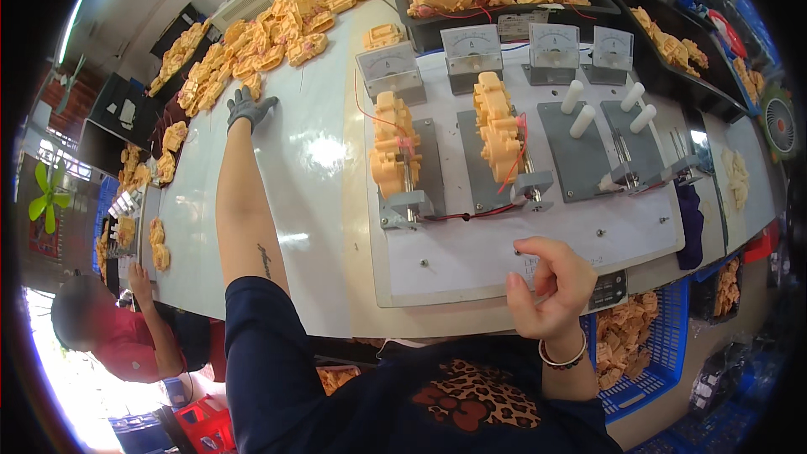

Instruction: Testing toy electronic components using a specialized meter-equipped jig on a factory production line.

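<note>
My left hand [250,109], in a grey glove, reaches out over the white table with fingers spread, at the near edge of a heap of yellow-orange plastic gearbox housings [269,34]. It holds nothing. Bare and half curled, my right hand [551,286] hovers over the front of the test board [471,273], thumb and forefinger apart with nothing between them. On the board, one gearbox housing [391,147] sits on the leftmost grey fixture. Another housing [498,128], with a red wire, sits on the second fixture. The two fixtures on the right [580,151] show bare white pegs.
Several analog meters [473,55] stand behind the fixtures. A black bin [504,13] full of housings is at the back, another black bin [672,59] at the right. Below the table's right side is a blue crate [660,353]. A co-worker [134,328] sits at the left.
</note>
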`<state>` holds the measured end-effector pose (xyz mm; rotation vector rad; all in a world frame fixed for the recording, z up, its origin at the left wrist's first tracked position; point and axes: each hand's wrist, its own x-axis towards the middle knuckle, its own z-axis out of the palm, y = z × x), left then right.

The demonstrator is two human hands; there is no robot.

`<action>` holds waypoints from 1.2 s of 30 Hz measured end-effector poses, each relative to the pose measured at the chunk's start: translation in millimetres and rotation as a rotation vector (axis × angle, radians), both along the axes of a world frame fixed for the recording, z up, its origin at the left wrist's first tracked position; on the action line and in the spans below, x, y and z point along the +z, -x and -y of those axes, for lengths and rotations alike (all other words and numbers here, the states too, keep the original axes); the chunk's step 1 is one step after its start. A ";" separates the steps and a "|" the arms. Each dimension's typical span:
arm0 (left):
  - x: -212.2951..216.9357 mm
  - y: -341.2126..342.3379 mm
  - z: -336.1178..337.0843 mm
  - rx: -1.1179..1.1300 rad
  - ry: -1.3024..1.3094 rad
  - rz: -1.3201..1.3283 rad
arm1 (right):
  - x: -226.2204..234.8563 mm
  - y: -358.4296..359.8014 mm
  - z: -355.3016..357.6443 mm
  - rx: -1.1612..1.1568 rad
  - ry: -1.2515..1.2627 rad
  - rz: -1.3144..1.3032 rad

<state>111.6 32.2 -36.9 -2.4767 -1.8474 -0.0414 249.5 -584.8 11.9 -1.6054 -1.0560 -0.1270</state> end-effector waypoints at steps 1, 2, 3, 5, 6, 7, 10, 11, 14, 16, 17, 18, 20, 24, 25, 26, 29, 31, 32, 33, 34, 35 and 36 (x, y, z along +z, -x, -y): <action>0.0 -2.6 1.4 -0.006 0.001 0.004 | 0.1 0.2 1.6 -0.011 0.014 -0.010; -0.6 -6.1 2.8 -0.041 -0.055 -0.002 | 0.4 -0.3 1.8 -0.021 0.030 -0.021; 3.4 -0.3 7.9 -0.060 -0.115 -0.010 | 1.3 0.1 0.8 -0.010 0.029 -0.020; 17.8 -10.7 21.9 -0.087 -0.034 -0.020 | 1.9 0.2 1.6 -0.029 0.037 -0.009; 27.7 -9.6 29.8 -0.103 0.033 -0.030 | 2.1 0.7 2.3 -0.021 0.039 -0.011; 31.0 -8.8 34.0 -0.098 0.036 -0.030 | 1.9 0.1 2.0 -0.024 0.054 -0.003; 21.2 -7.2 62.8 -0.180 -0.398 0.226 | 2.2 -0.8 -0.6 -0.015 0.060 0.012; 18.9 -8.8 73.4 -0.178 -0.391 0.222 | 2.6 -1.0 -2.1 -0.005 0.047 0.020; 29.3 -2.6 103.4 -0.279 -0.074 0.031 | 5.5 -0.2 -4.2 0.029 0.037 0.010; 40.0 9.2 128.0 -0.392 0.074 0.165 | 4.7 -1.2 0.2 0.056 0.003 -0.044; 48.0 15.2 142.9 -0.507 0.211 0.305 | 3.8 -1.9 2.5 0.076 -0.040 -0.091; 59.2 14.6 166.6 -0.491 0.374 0.499 | 3.3 -4.0 5.1 0.075 -0.042 -0.093; 86.0 9.1 220.6 -0.449 0.737 0.954 | 4.6 -11.0 18.0 0.043 -0.248 -0.141; 102.1 49.5 245.6 -0.227 1.777 1.787 | 11.3 -41.8 35.3 -0.116 -0.259 -0.038; 107.2 44.4 265.3 -0.224 1.772 1.788 | 14.0 -48.8 33.1 -0.112 -0.259 -0.041; 109.9 39.7 293.9 -0.215 1.750 1.908 | 16.6 -55.0 30.7 -0.218 -0.080 0.036; 122.5 36.6 357.6 -0.176 1.774 2.029 | 17.3 -64.6 26.5 -0.279 0.105 0.081; 119.0 41.4 370.4 -0.224 1.862 2.039 | 16.2 -66.8 25.9 -0.248 0.119 0.051; 118.7 40.6 376.7 -0.236 1.877 2.088 | 13.2 -68.3 25.6 -0.204 0.040 -0.004; 119.0 39.2 382.0 -0.251 1.887 2.142 | 10.2 -70.5 25.3 -0.157 -0.040 -0.058; 121.8 35.5 384.6 -0.242 1.948 2.113 | 6.9 -72.6 26.1 -0.151 -0.041 -0.059; 121.4 33.8 385.1 -0.240 1.942 2.116 | 3.1 -75.1 27.6 -0.114 -0.129 -0.073; 120.3 31.5 384.8 -0.230 1.989 2.108 | -0.4 -77.6 30.3 -0.081 -0.217 -0.085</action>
